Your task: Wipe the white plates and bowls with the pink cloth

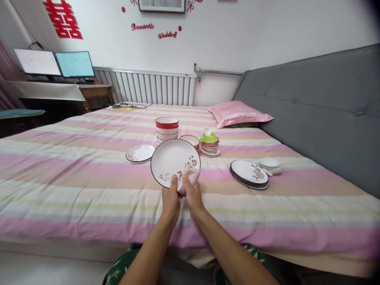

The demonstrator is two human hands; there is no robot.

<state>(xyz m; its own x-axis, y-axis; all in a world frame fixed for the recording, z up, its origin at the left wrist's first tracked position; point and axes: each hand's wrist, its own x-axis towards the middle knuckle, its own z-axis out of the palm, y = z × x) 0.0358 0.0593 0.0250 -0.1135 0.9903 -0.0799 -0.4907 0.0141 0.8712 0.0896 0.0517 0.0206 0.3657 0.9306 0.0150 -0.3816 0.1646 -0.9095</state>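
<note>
A white plate [172,158] with a dark rim and brown flowers is held up, tilted toward me, above the striped bed. My left hand [171,198] grips its lower edge, thumb on the face. With my right hand [192,194] I hold a pale pink cloth [190,180] against the plate's lower right edge, close beside my left thumb. The fingers behind the plate are hidden. Behind it stand a stack of red and white bowls [167,128] and a single bowl [190,140].
Oval plates [140,153] lie left of the bowls. Green and pink small dishes [209,143] are stacked right of them. A plate stack [248,173] sits farther right beside small white dishes [270,163]. A pink pillow [239,113] rests near the grey headboard [314,95].
</note>
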